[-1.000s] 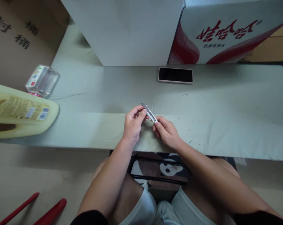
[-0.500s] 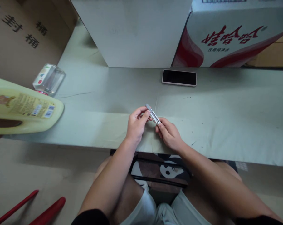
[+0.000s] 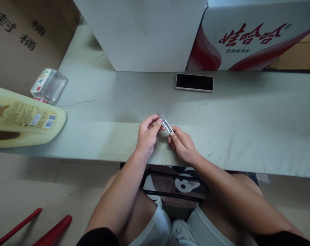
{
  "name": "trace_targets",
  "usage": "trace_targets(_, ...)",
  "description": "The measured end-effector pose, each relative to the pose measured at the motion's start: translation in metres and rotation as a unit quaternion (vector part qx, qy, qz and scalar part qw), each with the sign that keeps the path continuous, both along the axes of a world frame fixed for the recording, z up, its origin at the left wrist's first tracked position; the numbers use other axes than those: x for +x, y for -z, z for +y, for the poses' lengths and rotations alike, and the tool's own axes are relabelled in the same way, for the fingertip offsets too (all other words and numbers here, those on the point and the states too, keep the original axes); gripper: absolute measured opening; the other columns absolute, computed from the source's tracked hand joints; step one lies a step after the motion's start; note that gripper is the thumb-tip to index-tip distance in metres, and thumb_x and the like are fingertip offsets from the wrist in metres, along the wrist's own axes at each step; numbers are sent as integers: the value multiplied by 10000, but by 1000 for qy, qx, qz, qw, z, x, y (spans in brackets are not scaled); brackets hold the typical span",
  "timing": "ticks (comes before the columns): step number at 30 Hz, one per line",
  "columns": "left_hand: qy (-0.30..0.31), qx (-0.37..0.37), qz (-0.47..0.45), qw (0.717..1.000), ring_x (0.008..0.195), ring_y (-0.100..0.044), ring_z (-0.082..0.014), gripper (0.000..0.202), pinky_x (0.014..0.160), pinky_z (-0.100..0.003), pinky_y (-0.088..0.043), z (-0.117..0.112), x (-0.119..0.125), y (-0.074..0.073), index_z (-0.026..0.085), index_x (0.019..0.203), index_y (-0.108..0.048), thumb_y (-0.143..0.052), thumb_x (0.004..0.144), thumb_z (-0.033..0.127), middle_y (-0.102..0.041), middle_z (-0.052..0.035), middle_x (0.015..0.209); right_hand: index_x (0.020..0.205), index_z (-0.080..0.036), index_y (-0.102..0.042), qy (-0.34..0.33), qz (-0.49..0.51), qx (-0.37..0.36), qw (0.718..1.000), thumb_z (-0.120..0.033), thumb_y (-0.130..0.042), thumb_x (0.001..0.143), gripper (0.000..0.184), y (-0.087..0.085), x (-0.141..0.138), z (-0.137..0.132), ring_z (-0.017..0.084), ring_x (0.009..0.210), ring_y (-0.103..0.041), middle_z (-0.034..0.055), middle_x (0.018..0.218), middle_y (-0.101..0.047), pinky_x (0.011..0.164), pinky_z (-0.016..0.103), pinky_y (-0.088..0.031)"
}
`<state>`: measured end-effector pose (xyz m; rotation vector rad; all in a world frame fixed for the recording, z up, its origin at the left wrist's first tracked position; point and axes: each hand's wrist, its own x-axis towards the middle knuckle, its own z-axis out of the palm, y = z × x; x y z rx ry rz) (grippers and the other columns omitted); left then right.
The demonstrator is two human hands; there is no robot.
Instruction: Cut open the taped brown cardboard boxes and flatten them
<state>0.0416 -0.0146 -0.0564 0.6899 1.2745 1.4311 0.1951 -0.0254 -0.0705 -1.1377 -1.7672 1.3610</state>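
Observation:
Between my two hands is a small silver utility knife (image 3: 167,125), slanting from upper left to lower right above the table's front part. A long slot runs along its body, and a narrow grey tip points away from me. My left hand (image 3: 147,133) pinches the far end between thumb and fingers. The near end is gripped by my right hand (image 3: 182,143), thumb on top, with its other fingers curled underneath and partly hidden.
A phone (image 3: 194,82) lies beyond my hands, before a white box (image 3: 149,37) and a red-and-white carton (image 3: 237,41). On the left are a yellow jug (image 3: 29,119), a clear bottle (image 3: 51,85) and a cardboard box (image 3: 24,58). The cloth-covered table (image 3: 247,112) ends near my lap.
The whole view has shifted slightly, moving the table items a little left and up. Both hands keep the same hold on the utility knife.

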Motion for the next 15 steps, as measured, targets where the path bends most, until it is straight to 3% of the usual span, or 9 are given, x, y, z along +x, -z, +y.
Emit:
trace_targets(8, -2, 2, -11, 1000, 605, -620, -80, 273, 613, -215, -511, 1, 0, -1, 191, 865, -744, -850, 702, 383, -736, -11, 805, 1042, -223, -610, 13, -10, -4, 1000, -417, -396, 1035, 289, -1, -2, 0, 167, 606, -560, -6, 647, -584, 580, 287, -402)
trace_targets(15, 4, 3, -5, 1000, 615, -613, -73, 245, 623, -217, -503, 1, -1, -1, 190, 889, -737, -827, 747, 369, -741, -23, 876, 1131, -232, -660, 31, -5, -13, 999, -422, -441, 1019, 310, 3, -2, -1, 175, 622, -552, 11, 686, -587, 545, 272, -390)
